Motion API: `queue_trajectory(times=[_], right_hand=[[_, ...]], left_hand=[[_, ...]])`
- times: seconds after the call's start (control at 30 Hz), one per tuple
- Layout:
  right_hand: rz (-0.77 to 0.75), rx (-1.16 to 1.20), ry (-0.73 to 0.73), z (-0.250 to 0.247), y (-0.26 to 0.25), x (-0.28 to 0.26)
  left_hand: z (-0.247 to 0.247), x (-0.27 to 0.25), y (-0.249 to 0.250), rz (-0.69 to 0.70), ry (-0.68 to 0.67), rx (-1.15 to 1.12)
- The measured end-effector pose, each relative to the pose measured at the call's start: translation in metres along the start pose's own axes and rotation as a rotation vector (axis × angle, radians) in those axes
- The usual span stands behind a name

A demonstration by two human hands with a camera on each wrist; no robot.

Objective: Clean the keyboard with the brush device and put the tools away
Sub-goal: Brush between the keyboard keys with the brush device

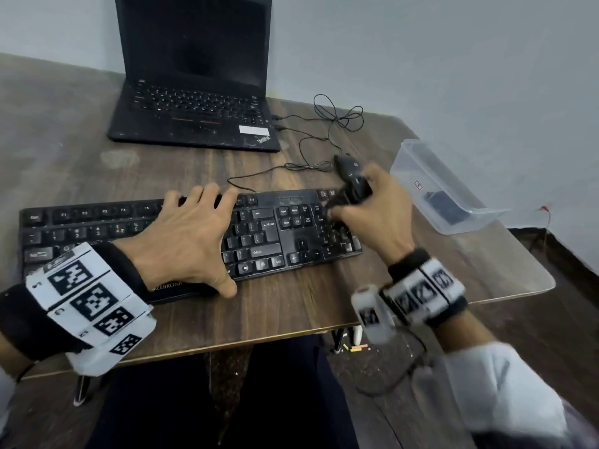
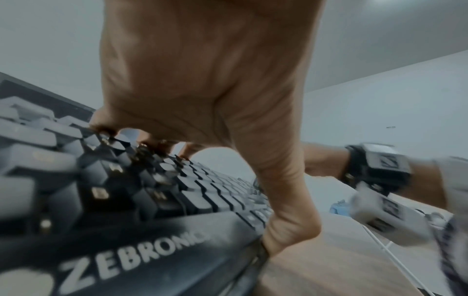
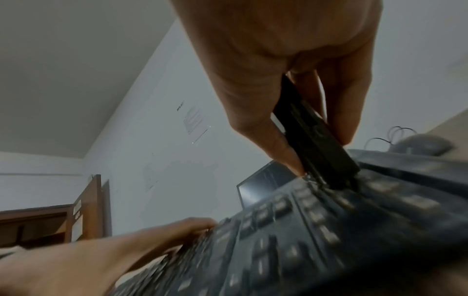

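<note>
Where the desk (image 1: 291,306) edge runs nearest the person, the left hand (image 1: 188,241) lies spread over the middle of the black keyboard (image 1: 265,234), its fingers straight and splayed to the function row and its thumb hooked at the front edge by the brand lettering; it holds nothing. To its right, the right hand (image 1: 376,215) grips the black brush device (image 1: 353,192) between thumb and curled fingers, and in the right wrist view the tool's lower end (image 3: 326,160) touches the keys of the number pad at the keyboard's right end. Just behind that hand sits a black mouse (image 1: 346,163), its cable (image 1: 337,121) looping over the desk toward the laptop. Near the right edge of the desk, apart from the keyboard, stands a clear plastic container (image 1: 418,157) with a small dark item inside. Farthest back, an open black laptop (image 1: 194,118) rests against the wall, its screen dark.
</note>
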State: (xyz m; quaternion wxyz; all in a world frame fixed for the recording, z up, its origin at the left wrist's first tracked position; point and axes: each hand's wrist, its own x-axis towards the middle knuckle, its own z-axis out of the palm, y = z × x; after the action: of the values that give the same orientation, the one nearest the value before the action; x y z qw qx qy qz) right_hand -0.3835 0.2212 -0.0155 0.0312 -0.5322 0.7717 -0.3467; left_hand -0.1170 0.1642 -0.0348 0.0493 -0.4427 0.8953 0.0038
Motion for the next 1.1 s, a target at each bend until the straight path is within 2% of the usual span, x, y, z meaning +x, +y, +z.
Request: queue_trajectory(times=[0.1,0.2,0.43,0.5,0.7,0.8,0.93,1.1], right_hand=[[0.047,-0.05,-0.02,-0.014,0.025,-0.044],[0.051,-0.041,-0.033,-0.019,0.029,-0.05],[0.017,0.049,0.082,0.002,-0.003,0.044],[-0.002,0.023,0.071,0.004,-0.005,0.047],[0.076,-0.059,0.0,-0.019,0.04,-0.037],[0.113,-0.044,0.012,-0.026,0.051,-0.054],[0.065,0.015,0.067,-0.018,0.036,-0.012],[-0.004,0.054,0.06,-0.001,0.003,0.054]], left_hand=[[0.003,0.003,-0.002,0.006,-0.009,-0.019],[0.004,0.002,-0.002,0.017,0.003,-0.003],[0.003,0.002,-0.001,-0.009,0.0,0.009],[0.003,0.003,-0.003,-0.021,-0.016,-0.015],[0.005,0.005,-0.006,-0.013,-0.027,-0.053],[0.005,0.005,-0.004,0.004,-0.014,-0.023],[0.002,0.002,-0.001,0.017,0.004,0.021],[0.002,0.0,-0.001,0.001,-0.002,0.0]])
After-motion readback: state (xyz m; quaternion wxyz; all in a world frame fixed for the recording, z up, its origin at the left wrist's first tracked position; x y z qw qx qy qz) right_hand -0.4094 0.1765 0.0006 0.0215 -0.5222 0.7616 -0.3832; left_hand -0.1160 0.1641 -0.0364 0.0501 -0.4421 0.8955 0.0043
